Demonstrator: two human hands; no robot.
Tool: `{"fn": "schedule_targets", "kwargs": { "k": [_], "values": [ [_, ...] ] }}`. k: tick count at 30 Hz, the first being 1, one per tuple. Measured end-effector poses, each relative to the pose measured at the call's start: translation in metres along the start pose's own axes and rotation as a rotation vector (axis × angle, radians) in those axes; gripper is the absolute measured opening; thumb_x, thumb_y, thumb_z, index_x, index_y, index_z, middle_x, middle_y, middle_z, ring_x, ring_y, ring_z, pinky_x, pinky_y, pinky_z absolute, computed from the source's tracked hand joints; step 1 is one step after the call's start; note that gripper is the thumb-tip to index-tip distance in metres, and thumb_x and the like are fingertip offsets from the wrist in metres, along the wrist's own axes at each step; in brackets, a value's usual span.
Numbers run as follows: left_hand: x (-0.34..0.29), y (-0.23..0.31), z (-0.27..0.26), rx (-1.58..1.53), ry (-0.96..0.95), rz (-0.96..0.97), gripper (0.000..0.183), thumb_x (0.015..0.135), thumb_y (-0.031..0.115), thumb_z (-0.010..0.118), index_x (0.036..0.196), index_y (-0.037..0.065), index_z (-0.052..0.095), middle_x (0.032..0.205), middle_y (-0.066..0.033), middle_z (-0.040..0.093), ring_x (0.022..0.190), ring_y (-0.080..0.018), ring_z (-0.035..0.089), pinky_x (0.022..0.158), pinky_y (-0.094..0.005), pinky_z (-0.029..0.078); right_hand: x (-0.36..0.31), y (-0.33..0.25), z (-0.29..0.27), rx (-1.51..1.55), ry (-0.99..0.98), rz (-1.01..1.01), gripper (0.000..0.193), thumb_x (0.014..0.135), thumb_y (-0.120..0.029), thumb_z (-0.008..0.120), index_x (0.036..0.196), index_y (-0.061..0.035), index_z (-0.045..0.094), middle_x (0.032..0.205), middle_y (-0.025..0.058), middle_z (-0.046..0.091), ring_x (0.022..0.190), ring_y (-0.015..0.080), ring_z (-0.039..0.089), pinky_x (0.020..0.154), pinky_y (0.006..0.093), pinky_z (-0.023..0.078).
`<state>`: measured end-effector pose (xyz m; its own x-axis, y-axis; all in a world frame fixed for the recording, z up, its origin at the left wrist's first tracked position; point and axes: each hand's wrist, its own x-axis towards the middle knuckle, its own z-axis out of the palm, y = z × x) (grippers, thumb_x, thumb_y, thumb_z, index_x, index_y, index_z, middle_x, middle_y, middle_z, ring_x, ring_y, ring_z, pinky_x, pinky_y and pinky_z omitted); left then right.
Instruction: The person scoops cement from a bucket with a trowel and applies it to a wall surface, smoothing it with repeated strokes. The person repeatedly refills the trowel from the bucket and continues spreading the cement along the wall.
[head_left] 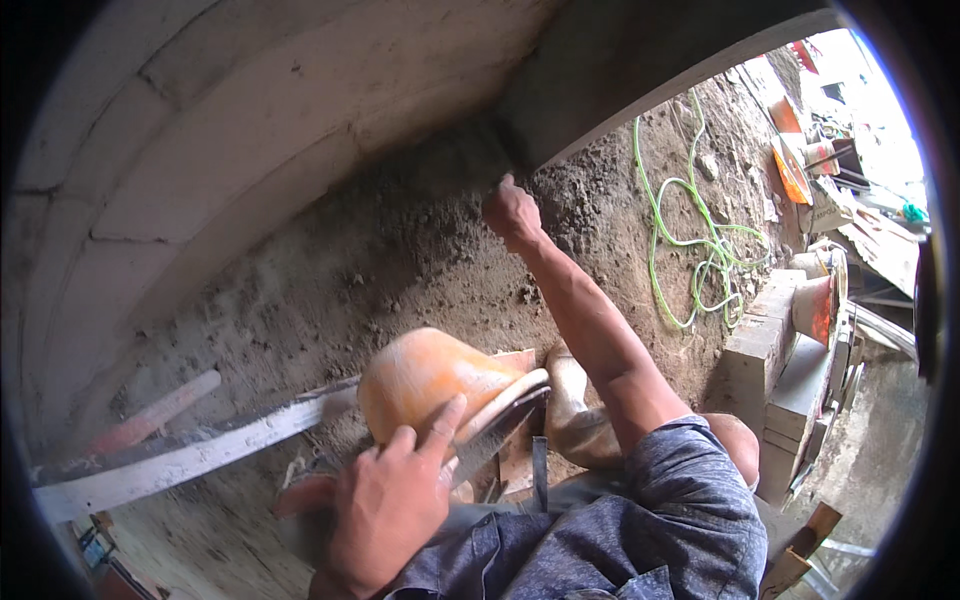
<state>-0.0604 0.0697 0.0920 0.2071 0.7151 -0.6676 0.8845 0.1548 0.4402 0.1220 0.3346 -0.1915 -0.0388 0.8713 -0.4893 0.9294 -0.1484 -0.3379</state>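
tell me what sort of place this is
Most likely a building site, with masonry work under way: there is a wall of large, pale blocks with visible joints, a stack of grey blocks to the right, and rough, earthy ground strewn with lumps.

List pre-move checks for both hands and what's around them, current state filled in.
1. Right hand visible, by the near corner of the dark panel: ok. Contact, or anything gripped: cannot tell, shadow there.
2. Left hand at the orange container: ok, fingers overlap it in view. Firm grip: cannot tell.
3. Container contents known: cannot tell, its inside is hidden.
4. Gloves on: not ok, both hands bare.
5. Green hose apart from the right forearm: ok, it lies in loops to the right.
6. Grey blocks apart from both hands: ok, they sit off to the right.
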Motion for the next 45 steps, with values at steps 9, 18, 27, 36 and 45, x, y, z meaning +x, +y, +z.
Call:
{"fn": "schedule_targets", "kwargs": {
  "k": [9, 18, 27, 36, 45],
  "values": [
    [-0.005, -0.009, 0.008, -0.055, -0.001, 0.041, 0.068, 0.086, 0.02, 0.067, 0.15, 0.026, 0.044, 0.092, -0.0124, 0.06, 0.08, -0.0341, 0.07, 0.072, -0.0451, 0.058, -0.024, -0.033, 0.091, -0.137, -0.057, -0.258, 0.047, 0.096, -0.014, 0.043, 0.134, 0.0144, 0.042, 0.093, 0.0293, 0.07, 0.095, 0.0437, 0.071, 0.076, 0.051, 0.059],
    [-0.02, -0.02, 0.023, -0.1, 0.097, 0.07, 0.073, 0.082, 0.015, 0.071, 0.15, 0.02, 0.045, 0.089, -0.0119, 0.058, 0.077, -0.0321, 0.068, 0.071, -0.0427, 0.057, -0.007, 0.01, 0.024, 0.219, -0.12, -0.621, 0.039, 0.096, -0.032, 0.055, 0.124, -0.0044, 0.057, 0.108, 0.0212, 0.068, 0.1, 0.0323, 0.065, 0.085, 0.0451, 0.051],
    [0.001, -0.034, 0.03, -0.25, 0.209, -0.07, 0.063, 0.085, 0.017, 0.069, 0.145, 0.016, 0.048, 0.094, -0.0153, 0.063, 0.08, -0.0357, 0.068, 0.073, -0.0435, 0.057, -0.001, 0.045, 0.013, -0.697, -0.421, -0.933, 0.029, 0.095, -0.038, 0.056, 0.102, -0.0111, 0.063, 0.094, 0.0148, 0.071, 0.086, 0.0362, 0.071, 0.075, 0.051, 0.058],
    [0.026, -0.052, 0.052, -0.602, 0.489, -0.153, 0.045, 0.091, 0.024, 0.067, 0.124, -0.005, 0.061, 0.095, -0.0241, 0.069, 0.088, -0.0408, 0.069, 0.073, -0.0454, 0.055, 0.097, -0.069, 0.061, -0.744, -0.266, -0.83, 0.041, 0.095, -0.042, 0.051, 0.117, -0.0102, 0.067, 0.105, 0.0227, 0.071, 0.1, 0.0407, 0.069, 0.088, 0.0553, 0.054],
    [0.039, -0.066, 0.07, -1.089, 0.434, -0.361, 0.044, 0.091, 0.025, 0.066, 0.127, 0.002, 0.055, 0.084, -0.0058, 0.063, 0.073, -0.0134, 0.058, 0.068, -0.0321, 0.05, 0.076, -0.063, 0.027, -0.667, -0.003, -0.915, 0.047, 0.097, -0.046, 0.051, 0.127, -0.0104, 0.059, 0.117, 0.0168, 0.069, 0.106, 0.0362, 0.067, 0.094, 0.052, 0.051]
  ]
}}
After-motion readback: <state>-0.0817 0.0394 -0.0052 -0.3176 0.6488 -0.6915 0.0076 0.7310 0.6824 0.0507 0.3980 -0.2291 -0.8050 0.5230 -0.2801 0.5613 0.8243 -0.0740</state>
